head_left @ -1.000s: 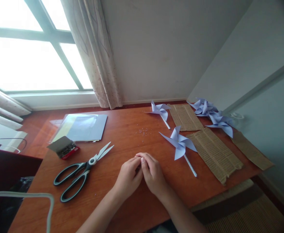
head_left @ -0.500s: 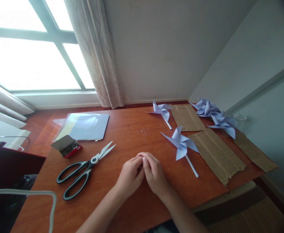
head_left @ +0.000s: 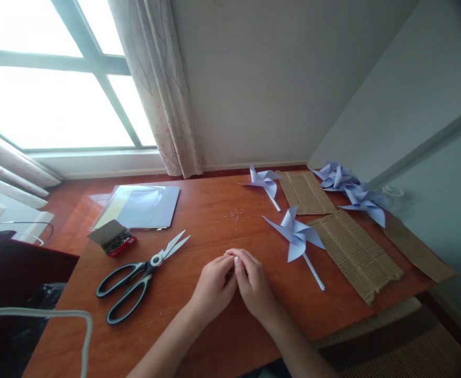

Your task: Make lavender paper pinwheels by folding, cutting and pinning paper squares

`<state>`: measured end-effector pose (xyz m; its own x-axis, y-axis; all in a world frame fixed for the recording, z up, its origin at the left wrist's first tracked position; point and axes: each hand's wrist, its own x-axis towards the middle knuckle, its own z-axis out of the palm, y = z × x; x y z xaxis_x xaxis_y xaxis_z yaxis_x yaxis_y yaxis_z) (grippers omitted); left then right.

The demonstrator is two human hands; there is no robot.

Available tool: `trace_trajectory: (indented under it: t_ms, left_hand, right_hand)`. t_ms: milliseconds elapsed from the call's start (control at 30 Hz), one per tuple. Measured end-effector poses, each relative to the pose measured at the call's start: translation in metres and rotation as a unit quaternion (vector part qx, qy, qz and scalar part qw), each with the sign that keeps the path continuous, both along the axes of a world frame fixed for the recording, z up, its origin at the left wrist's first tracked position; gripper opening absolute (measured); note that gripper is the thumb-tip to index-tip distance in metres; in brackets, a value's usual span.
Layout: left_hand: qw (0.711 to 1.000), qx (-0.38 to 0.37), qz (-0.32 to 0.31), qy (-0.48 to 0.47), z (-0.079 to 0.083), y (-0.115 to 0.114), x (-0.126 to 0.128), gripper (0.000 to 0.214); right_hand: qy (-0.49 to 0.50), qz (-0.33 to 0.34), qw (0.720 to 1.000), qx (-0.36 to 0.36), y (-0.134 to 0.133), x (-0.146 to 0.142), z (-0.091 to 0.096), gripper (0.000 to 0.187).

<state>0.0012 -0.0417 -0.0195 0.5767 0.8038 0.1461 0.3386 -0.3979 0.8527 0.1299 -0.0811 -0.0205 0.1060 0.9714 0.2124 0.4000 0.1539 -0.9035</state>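
My left hand and my right hand rest clasped together over the front middle of the table, fingers folded against each other. I see no object in either one; the palms are hidden. To the right of them lies a pale lilac paper pinwheel on a white stick, and a second pinwheel is farther back. On the left, scissors with black and grey handles lie with their blades slightly apart. Beyond my hands, small shiny bits are scattered on the wood.
An open small box of metal pieces stands behind the scissors. Paper sheets in a clear sleeve lie at back left. Corrugated cardboard pieces and more pinwheels occupy the right side. A pale cable crosses the lower left.
The whole view has shifted slightly, so everything on the table appears a little farther right. My hands stay clasped, and no object has moved on the table.
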Motion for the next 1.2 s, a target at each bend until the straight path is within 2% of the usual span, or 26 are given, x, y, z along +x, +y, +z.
trace_trajectory:
  t_ms: [133, 233, 367, 433, 500, 633, 800, 933, 1033, 1100, 1200]
  left_hand:
    - [0.999, 0.035, -0.024, 0.023, 0.003, -0.001, 0.002, 0.018]
    - [0.992, 0.077, -0.067, 0.074, 0.006, -0.003, 0.003, 0.016]
    - [0.987, 0.086, -0.082, 0.104, 0.008, -0.005, 0.003, 0.02]
    - [0.988, 0.083, -0.081, 0.105, 0.008, -0.005, 0.003, 0.021]
    - [0.988, 0.08, -0.075, 0.107, 0.008, -0.005, 0.004, 0.021]
    - [0.989, 0.072, -0.053, 0.117, 0.007, -0.007, 0.01, 0.018]
    - [0.993, 0.055, -0.035, 0.093, 0.009, -0.01, 0.012, 0.016]
    - [0.999, 0.0, -0.001, 0.032, 0.013, -0.011, 0.013, 0.017]
    - [0.994, -0.094, 0.036, -0.046, 0.014, -0.011, 0.019, 0.02]
    - [0.975, -0.181, 0.057, -0.112, 0.016, -0.01, 0.025, 0.022]
    - [0.918, -0.326, 0.093, -0.207, 0.019, -0.008, 0.036, 0.031]
  right_hand:
    - [-0.044, -0.006, 0.999, 0.004, -0.014, 0.003, 0.005, 0.032]
    - [-0.119, -0.028, 0.992, 0.026, -0.036, 0.021, 0.008, 0.027]
    - [-0.178, -0.199, 0.963, 0.045, -0.068, 0.076, 0.003, 0.016]
    - [-0.214, -0.272, 0.938, 0.012, -0.081, 0.108, -0.003, 0.017]
    - [-0.251, -0.311, 0.916, -0.025, -0.09, 0.133, -0.011, 0.022]
    - [-0.328, -0.293, 0.896, -0.064, -0.094, 0.151, -0.023, 0.031]
    - [-0.372, -0.271, 0.882, -0.099, -0.082, 0.141, -0.023, 0.02]
    - [-0.301, -0.259, 0.913, -0.095, -0.077, 0.136, -0.022, 0.018]
    - [-0.244, -0.268, 0.93, -0.057, -0.079, 0.129, -0.022, 0.022]
    - [-0.23, -0.27, 0.935, -0.029, -0.08, 0.12, -0.021, 0.024]
    - [-0.217, -0.259, 0.941, 0.012, -0.079, 0.105, -0.019, 0.023]
